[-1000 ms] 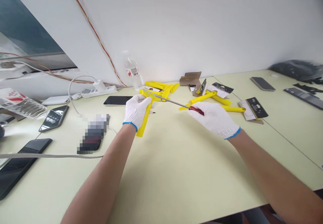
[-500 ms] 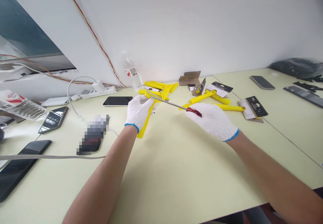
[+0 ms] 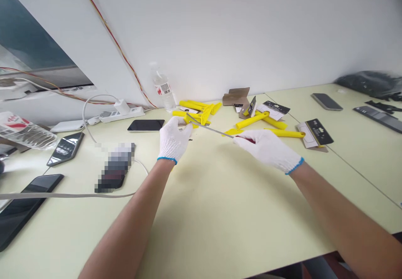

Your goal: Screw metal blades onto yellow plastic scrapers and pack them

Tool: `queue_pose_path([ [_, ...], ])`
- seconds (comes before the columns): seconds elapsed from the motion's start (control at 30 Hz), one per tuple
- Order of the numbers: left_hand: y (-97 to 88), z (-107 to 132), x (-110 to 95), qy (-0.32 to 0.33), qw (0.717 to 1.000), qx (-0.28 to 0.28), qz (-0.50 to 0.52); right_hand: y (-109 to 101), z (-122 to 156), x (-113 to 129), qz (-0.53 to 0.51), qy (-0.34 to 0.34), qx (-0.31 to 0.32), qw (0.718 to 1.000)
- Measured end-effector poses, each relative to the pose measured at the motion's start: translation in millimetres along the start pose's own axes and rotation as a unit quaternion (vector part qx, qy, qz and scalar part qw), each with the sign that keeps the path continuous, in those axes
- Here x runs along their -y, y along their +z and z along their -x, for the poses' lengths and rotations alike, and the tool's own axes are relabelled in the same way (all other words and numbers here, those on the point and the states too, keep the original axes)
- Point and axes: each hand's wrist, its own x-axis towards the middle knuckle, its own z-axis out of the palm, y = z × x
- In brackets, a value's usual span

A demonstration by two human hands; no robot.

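Within and beyond the clasped left grip point(image 3: 174, 140), yellow tool point(image 3: 180, 114); in the right grip point(image 3: 266, 149), metal rod point(image 3: 216, 130) (red-handled)

The person's left forearm point(image 3: 132, 220) is slanting forward toward the upright bottle point(image 3: 164, 89), and the gloved left hand point(image 3: 174, 140) is gripping on the near side of that bottle, its fingers bending inward. The right forearm point(image 3: 342, 216) is angling in from farther right of the bottle. The gloved right hand point(image 3: 266, 149), well to the bottle's right and nearer the body, is gripping too, its fingers pointing leftward.
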Motion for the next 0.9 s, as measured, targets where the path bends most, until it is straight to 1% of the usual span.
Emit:
queue_pose_path([
  [0.07,-0.6,0.3,-0.5,0.026,0.999,-0.001,-0.042,-2.8,-1.9,-2.5,-0.021,0.027,0.039,0.999],
  [0.1,-1.4,0.5,-1.2,0.034,0.998,-0.003,-0.055,-3.3,-2.7,-3.0,-0.034,0.038,0.049,0.998],
  [0.13,-2.2,0.8,-2.0,0.042,0.997,-0.006,-0.067,-3.1,-3.0,-2.9,-0.044,0.047,0.043,0.997],
  [0.2,-4.0,1.2,-3.3,0.056,0.995,-0.013,-0.086,-0.3,-1.9,-0.8,-0.056,0.054,0.013,0.997],
  [0.23,-4.8,1.2,-3.4,0.062,0.993,-0.017,-0.096,2.0,-0.6,0.9,-0.048,0.046,-0.006,0.998],
  [0.33,-5.6,1.1,-2.1,0.081,0.988,-0.026,-0.126,9.0,4.4,6.2,0.023,0.007,-0.057,0.998],
  [0.37,-5.6,1.1,-1.3,0.088,0.987,-0.028,-0.134,10.2,5.6,7.7,0.038,-0.005,-0.064,0.997],
  [0.4,-5.4,1.1,-0.4,0.095,0.985,-0.029,-0.140,10.5,6.3,8.9,0.037,-0.009,-0.057,0.998],
  [0.43,-5.3,1.1,0.5,0.101,0.984,-0.028,-0.145,9.7,6.3,9.8,0.013,-0.004,-0.031,0.999],
  [0.47,-5.2,1.2,1.2,0.105,0.983,-0.026,-0.149,7.9,5.8,10.6,-0.024,0.007,0.008,1.000],
  [0.53,-5.1,1.4,2.5,0.114,0.981,-0.024,-0.155,3.2,3.4,11.4,-0.094,0.039,0.091,0.991],
  [0.57,-5.0,1.5,3.0,0.117,0.980,-0.023,-0.158,1.2,2.0,11.3,-0.111,0.057,0.112,0.986],
  [0.6,-5.0,1.5,3.5,0.119,0.980,-0.023,-0.160,0.0,0.7,11.0,-0.115,0.074,0.113,0.984],
  [0.67,-4.6,1.6,4.5,0.118,0.980,-0.027,-0.158,1.6,-0.7,9.5,-0.109,0.099,0.070,0.987],
  [0.7,-4.4,1.5,4.9,0.114,0.981,-0.029,-0.154,4.6,-0.4,8.6,-0.106,0.097,0.039,0.989],
  [0.77,-3.8,1.2,5.8,0.104,0.985,-0.032,-0.137,14.1,2.3,7.2,-0.071,0.055,-0.025,0.996],
  [0.8,-3.5,1.0,6.1,0.100,0.986,-0.031,-0.129,19.8,4.5,7.0,-0.030,0.024,-0.057,0.998],
  [0.87,-3.2,0.3,6.3,0.093,0.987,-0.027,-0.125,31.0,9.4,8.3,0.077,-0.026,-0.112,0.990],
  [0.9,-3.2,-0.1,6.1,0.091,0.987,-0.026,-0.133,35.5,11.5,9.5,0.122,-0.035,-0.133,0.983],
])
